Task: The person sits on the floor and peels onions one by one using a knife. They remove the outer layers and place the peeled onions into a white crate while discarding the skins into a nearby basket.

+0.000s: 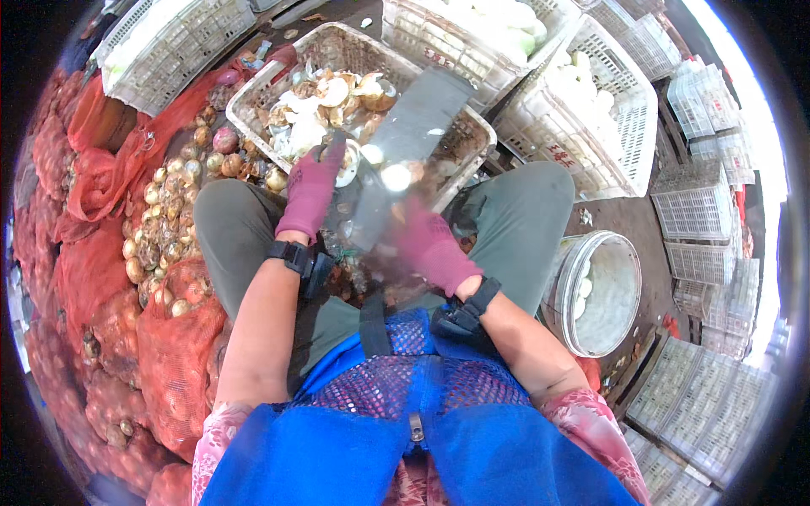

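Note:
My left hand, in a pink glove, closes around an onion with a pale face showing, at the near side of a crate. My right hand, in a matching glove, is motion-blurred to its right; whether it holds anything cannot be made out. A flat grey strip, its material unclear, slants across the white plastic crate towards my right hand. Round white things, probably peeled onions, show against the strip's near part. Onion skins heap in the crate's left part.
Unpeeled onions and red mesh sacks lie left. Crates of pale produce stand ahead and right. A white bucket with white bulbs lies tipped beside my right knee. Stacked crates stand far right.

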A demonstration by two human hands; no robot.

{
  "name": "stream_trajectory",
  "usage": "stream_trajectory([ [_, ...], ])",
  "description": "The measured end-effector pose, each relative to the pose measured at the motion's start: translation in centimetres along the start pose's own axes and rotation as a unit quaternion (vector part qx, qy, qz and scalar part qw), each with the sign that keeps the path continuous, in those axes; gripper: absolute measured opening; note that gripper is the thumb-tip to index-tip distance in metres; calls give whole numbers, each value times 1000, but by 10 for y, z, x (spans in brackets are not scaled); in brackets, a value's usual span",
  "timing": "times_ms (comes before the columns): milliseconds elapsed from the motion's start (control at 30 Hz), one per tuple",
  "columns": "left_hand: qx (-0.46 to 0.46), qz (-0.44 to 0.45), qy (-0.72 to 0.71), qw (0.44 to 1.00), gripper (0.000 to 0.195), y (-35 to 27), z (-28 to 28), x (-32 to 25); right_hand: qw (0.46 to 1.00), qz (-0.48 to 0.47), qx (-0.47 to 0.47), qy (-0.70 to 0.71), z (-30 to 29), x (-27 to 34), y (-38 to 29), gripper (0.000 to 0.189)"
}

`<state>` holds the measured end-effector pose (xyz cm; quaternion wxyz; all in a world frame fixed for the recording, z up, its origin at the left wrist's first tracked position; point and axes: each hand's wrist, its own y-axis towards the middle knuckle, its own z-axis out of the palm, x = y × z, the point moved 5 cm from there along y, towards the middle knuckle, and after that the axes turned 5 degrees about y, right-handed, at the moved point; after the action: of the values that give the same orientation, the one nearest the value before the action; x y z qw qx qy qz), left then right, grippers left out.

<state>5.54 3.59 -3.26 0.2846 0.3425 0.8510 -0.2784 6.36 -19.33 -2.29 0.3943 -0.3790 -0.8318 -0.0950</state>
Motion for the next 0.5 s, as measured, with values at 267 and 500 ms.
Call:
stream_trajectory([
  [267, 25, 146, 169, 974, 76, -15, 4, -22, 973, 122, -12, 194, -3, -20, 0, 41],
  [500, -23, 108, 66, 992, 68, -17, -13, -1, 912, 196, 81, 352, 13, -63, -4, 43],
])
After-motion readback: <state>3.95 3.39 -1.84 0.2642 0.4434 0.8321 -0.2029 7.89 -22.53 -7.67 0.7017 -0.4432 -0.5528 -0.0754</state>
